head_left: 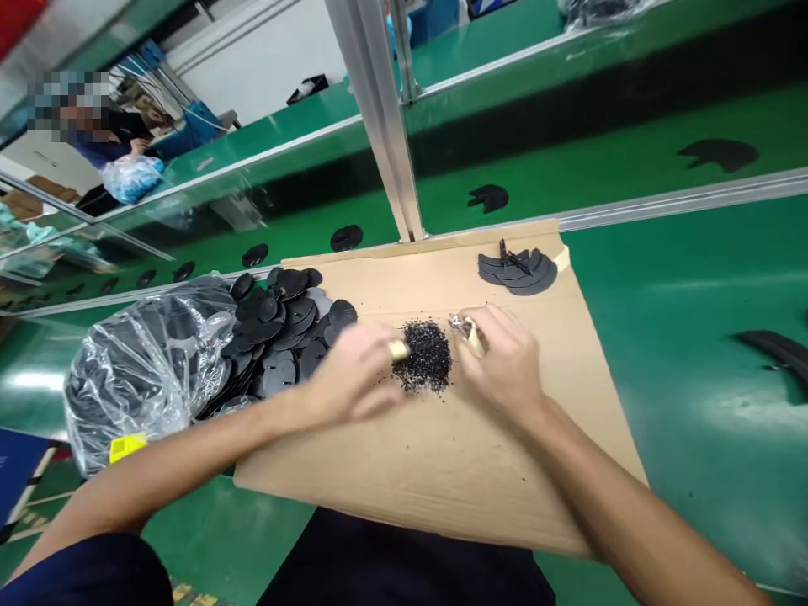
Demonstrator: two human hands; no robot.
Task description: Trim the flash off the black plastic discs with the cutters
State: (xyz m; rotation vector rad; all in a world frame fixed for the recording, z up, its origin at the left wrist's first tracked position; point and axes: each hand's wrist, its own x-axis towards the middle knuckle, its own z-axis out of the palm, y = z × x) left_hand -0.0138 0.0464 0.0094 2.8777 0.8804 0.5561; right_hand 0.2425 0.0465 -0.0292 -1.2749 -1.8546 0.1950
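Observation:
My left hand (354,370) is blurred by motion at the left edge of a pile of tiny black pieces (427,358). Its thumb and fingers are apart, a pale yellow cover sits on one fingertip, and nothing shows between them. To the right of the pile, my right hand (502,358) is closed around a small shiny metal tool (459,323), whose exact kind I cannot make out. Pale covers or tape show near its fingers. Both hands are over a cardboard sheet (435,471). Several flat black rounded parts (521,273) lie fanned out beyond my right hand.
Many black discs (278,370) spill from a clear plastic bag (145,362) on the left. Behind a metal post (379,126), a green conveyor belt (581,160) carries spaced black parts. Another black part (779,353) lies far right. A co-worker (110,139) sits at upper left.

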